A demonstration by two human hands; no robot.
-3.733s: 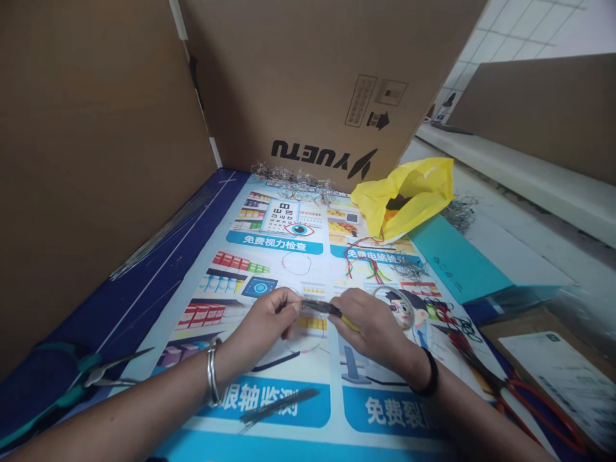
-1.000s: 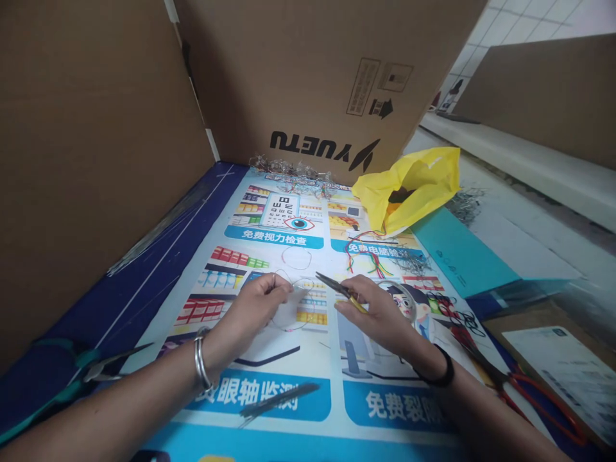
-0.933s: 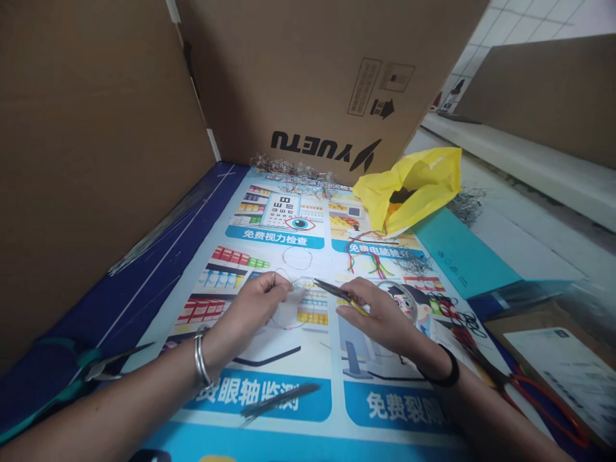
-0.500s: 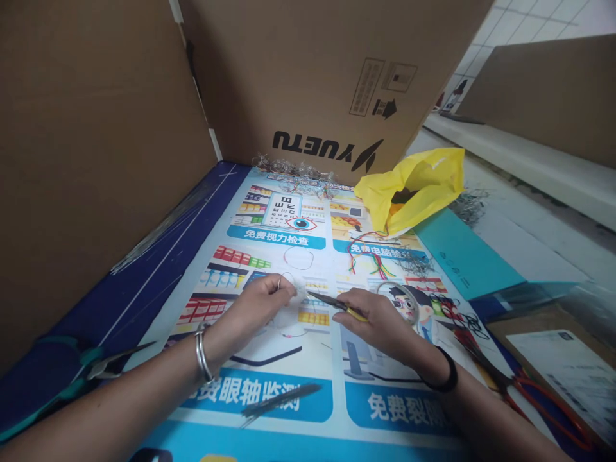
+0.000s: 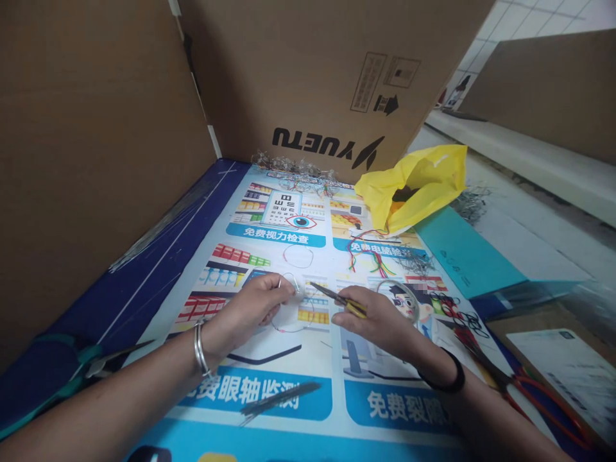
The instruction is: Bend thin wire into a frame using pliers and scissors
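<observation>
My left hand (image 5: pixel 269 296) is closed, pinching a thin wire loop (image 5: pixel 292 277) between thumb and forefinger. More of a thin ring with small coloured bits hangs or lies just below the fingers. My right hand (image 5: pixel 369 316) grips small pliers with yellow handles (image 5: pixel 353 307). Their dark, pointed jaws aim left, a short way apart from the wire. Beyond the hands lies another thin wire ring (image 5: pixel 298 256) on the printed poster sheet (image 5: pixel 312 443). A bundle of straight dark wires (image 5: pixel 280 402) rests nearer to me.
Scissors with teal handles (image 5: pixel 72 378) lie at left, red-handled scissors (image 5: pixel 539 404) at right. Coloured cords (image 5: pixel 380 263), a roll of clear tape (image 5: pixel 380 289) and a yellow bag (image 5: pixel 418 186) stand to the right. Cardboard walls (image 5: pixel 298 77) enclose the back and left; tangled wire pieces (image 5: pixel 298 168) lie there.
The pliers' tips have drawn slightly up and away from the wire in my left hand. The left hand keeps its pinch, the wire turned a little.
</observation>
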